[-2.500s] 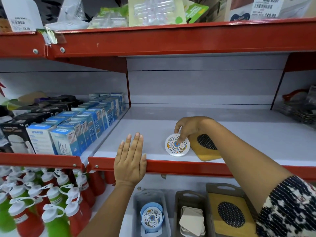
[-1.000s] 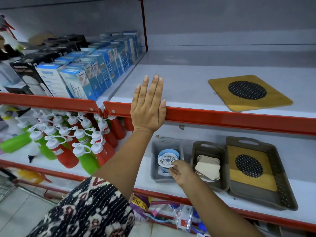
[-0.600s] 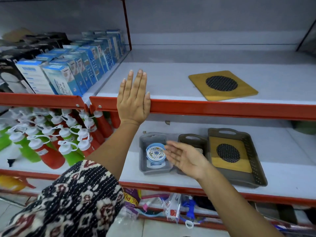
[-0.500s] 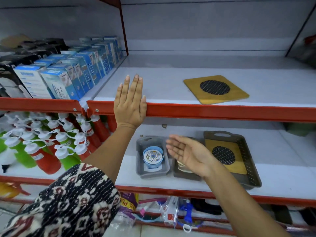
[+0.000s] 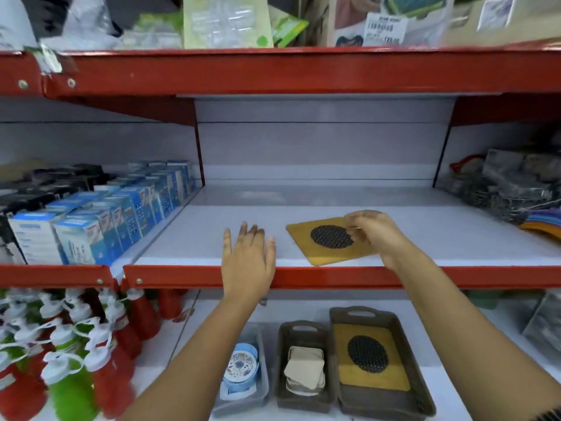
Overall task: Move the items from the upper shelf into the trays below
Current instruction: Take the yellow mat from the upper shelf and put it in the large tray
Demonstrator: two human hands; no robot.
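A yellow square mat with a black mesh circle [image 5: 326,244] lies on the upper shelf [image 5: 194,241]. My right hand [image 5: 375,232] hovers over its right edge, fingers curled and apart, holding nothing. My left hand [image 5: 247,262] rests flat and open on the shelf's red front lip. On the shelf below stand three trays: a light grey tray [image 5: 263,387] holding round patterned discs [image 5: 241,367], a brown tray [image 5: 282,354] with beige square coasters [image 5: 305,366], and a larger brown tray [image 5: 422,390] with a matching yellow mat [image 5: 370,357].
Blue boxes [image 5: 121,217] and black boxes fill the left bay of the upper shelf. Red and green bottles [image 5: 76,344] stand below them. Packaged goods [image 5: 510,183] crowd the right bay. A red top shelf [image 5: 273,71] carries more packages overhead.
My right hand set the round patterned disc into the light grey tray, came away open, and rose to the yellow mat on the upper shelf. My left hand stayed on the shelf lip.
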